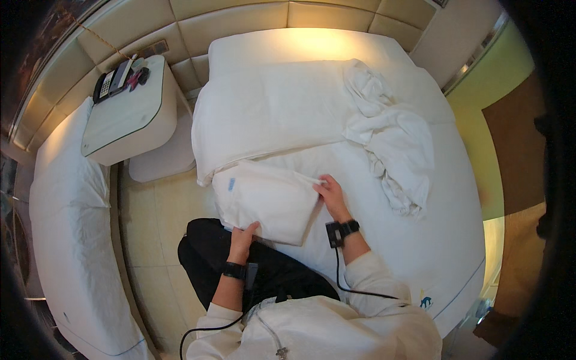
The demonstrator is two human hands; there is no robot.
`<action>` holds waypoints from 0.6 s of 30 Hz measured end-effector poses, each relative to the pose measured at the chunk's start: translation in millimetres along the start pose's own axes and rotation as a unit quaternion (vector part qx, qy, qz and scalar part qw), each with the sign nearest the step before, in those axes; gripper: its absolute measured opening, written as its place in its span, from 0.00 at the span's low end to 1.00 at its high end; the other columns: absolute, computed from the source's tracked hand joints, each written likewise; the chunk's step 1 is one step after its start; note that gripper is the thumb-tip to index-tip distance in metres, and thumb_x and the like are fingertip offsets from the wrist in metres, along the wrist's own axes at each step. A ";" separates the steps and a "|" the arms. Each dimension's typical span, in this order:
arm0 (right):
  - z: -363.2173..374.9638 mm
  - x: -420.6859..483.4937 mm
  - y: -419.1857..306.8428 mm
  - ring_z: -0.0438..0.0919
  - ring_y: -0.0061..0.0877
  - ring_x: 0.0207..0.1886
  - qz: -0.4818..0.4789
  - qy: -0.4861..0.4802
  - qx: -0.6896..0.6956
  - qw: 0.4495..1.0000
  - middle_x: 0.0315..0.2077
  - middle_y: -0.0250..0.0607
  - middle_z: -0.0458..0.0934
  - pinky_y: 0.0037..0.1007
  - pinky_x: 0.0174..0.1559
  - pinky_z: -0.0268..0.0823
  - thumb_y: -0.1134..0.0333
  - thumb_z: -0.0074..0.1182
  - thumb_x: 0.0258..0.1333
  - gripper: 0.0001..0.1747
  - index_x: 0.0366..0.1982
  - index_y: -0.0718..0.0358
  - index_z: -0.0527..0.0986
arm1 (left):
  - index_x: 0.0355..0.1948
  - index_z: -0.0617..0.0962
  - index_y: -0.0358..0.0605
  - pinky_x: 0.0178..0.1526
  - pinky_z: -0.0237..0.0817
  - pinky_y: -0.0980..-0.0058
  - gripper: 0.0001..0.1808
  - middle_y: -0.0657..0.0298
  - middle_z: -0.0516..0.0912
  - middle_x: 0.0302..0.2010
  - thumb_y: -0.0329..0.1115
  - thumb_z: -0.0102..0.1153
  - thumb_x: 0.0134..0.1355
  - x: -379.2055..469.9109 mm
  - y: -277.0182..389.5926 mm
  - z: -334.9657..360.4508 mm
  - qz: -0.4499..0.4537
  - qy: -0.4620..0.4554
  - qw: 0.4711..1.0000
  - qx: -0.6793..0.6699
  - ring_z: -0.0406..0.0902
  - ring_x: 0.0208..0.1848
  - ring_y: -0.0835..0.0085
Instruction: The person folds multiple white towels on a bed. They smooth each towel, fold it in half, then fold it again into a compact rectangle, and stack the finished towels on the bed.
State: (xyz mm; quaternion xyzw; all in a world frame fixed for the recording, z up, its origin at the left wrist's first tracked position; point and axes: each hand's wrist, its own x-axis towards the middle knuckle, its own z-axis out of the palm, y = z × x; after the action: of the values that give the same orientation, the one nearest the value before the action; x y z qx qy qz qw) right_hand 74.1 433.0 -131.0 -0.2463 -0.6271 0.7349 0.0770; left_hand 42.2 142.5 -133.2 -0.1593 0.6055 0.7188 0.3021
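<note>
A folded white cloth with a small blue label lies on the bed before me. At its near left edge, my left hand grips it, thumb on top and fingers hidden beneath. My right hand pinches the cloth's right corner between thumb and fingers. Beyond the cloth, a larger smooth white cover lies across the bed. A crumpled white sheet is heaped to the right of it. Both wrists wear black straps with small devices and cables.
The white bed extends to the right. At the upper left stands a glass-topped nightstand with a telephone and small items. A second white bed is at the far left, across a tiled floor. A padded headboard lines the wall.
</note>
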 end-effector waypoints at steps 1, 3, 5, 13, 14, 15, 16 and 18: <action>-12.1 -16.1 5.5 0.72 0.15 0.27 -0.006 0.026 -0.006 1.000 0.24 0.32 0.76 0.19 0.28 0.64 0.69 0.56 0.55 0.14 0.42 0.63 0.69 | 0.56 0.67 0.34 0.45 0.68 0.70 0.30 0.56 0.77 0.47 0.33 0.63 0.54 2.4 -1.9 2.8 0.011 -0.011 1.000 0.003 0.76 0.45 0.63; -28.6 -45.6 20.9 0.73 0.16 0.25 -0.011 0.085 0.018 0.996 0.24 0.32 0.76 0.20 0.26 0.65 0.71 0.56 0.54 0.13 0.41 0.63 0.68 | 0.55 0.66 0.30 0.49 0.65 0.70 0.33 0.54 0.67 0.54 0.37 0.64 0.54 10.3 -8.5 13.8 0.003 0.012 0.999 0.034 0.69 0.51 0.62; -42.2 -68.3 32.6 0.73 0.17 0.23 0.018 0.130 0.039 0.991 0.23 0.32 0.76 0.20 0.24 0.66 0.73 0.56 0.54 0.13 0.41 0.64 0.68 | 0.56 0.66 0.29 0.52 0.63 0.69 0.34 0.54 0.61 0.57 0.39 0.65 0.53 16.5 -16.8 26.9 0.013 0.075 0.989 0.128 0.65 0.53 0.62; -38.6 -50.2 27.8 0.72 0.16 0.24 0.007 0.098 -0.108 0.989 0.24 0.32 0.74 0.20 0.26 0.67 0.64 0.58 0.53 0.13 0.37 0.63 0.71 | 0.56 0.67 0.33 0.52 0.62 0.68 0.32 0.57 0.68 0.54 0.50 0.55 0.62 14.4 -16.1 22.9 -0.022 0.020 0.990 -0.139 0.68 0.50 0.67; -37.1 -45.3 25.3 0.72 0.15 0.26 0.004 0.087 -0.119 0.989 0.25 0.31 0.75 0.20 0.29 0.66 0.63 0.58 0.54 0.13 0.36 0.64 0.72 | 0.58 0.66 0.35 0.55 0.61 0.67 0.31 0.57 0.71 0.54 0.52 0.49 0.65 13.8 -14.9 20.4 -0.033 0.009 0.988 -0.148 0.68 0.52 0.65; -35.8 -41.1 23.5 0.72 0.14 0.28 0.001 0.078 -0.130 0.988 0.26 0.30 0.75 0.19 0.31 0.65 0.62 0.57 0.55 0.12 0.34 0.64 0.73 | 0.58 0.66 0.35 0.56 0.60 0.67 0.31 0.57 0.71 0.55 0.51 0.49 0.65 13.5 -14.7 19.3 -0.042 0.016 0.983 -0.179 0.68 0.54 0.65; -34.7 -38.2 22.4 0.71 0.13 0.29 -0.007 0.067 -0.136 0.988 0.27 0.29 0.76 0.19 0.34 0.65 0.61 0.57 0.55 0.13 0.32 0.65 0.74 | 0.59 0.65 0.35 0.57 0.60 0.68 0.31 0.57 0.71 0.56 0.51 0.48 0.65 13.0 -14.2 17.7 -0.041 0.030 0.976 -0.213 0.68 0.55 0.65; -33.6 -34.3 22.4 0.71 0.13 0.30 0.021 0.065 -0.128 0.989 0.26 0.28 0.76 0.19 0.35 0.64 0.61 0.57 0.55 0.13 0.31 0.65 0.75 | 0.60 0.64 0.35 0.59 0.58 0.67 0.31 0.57 0.69 0.58 0.50 0.48 0.66 12.5 -14.8 17.7 -0.040 0.038 0.966 -0.254 0.66 0.58 0.65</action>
State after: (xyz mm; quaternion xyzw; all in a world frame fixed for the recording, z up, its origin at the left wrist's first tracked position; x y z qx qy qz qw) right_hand 123.7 443.7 -146.5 -0.3142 -0.7045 0.6325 0.0701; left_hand 44.3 163.9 -148.3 -0.2823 0.4071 0.8297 0.2574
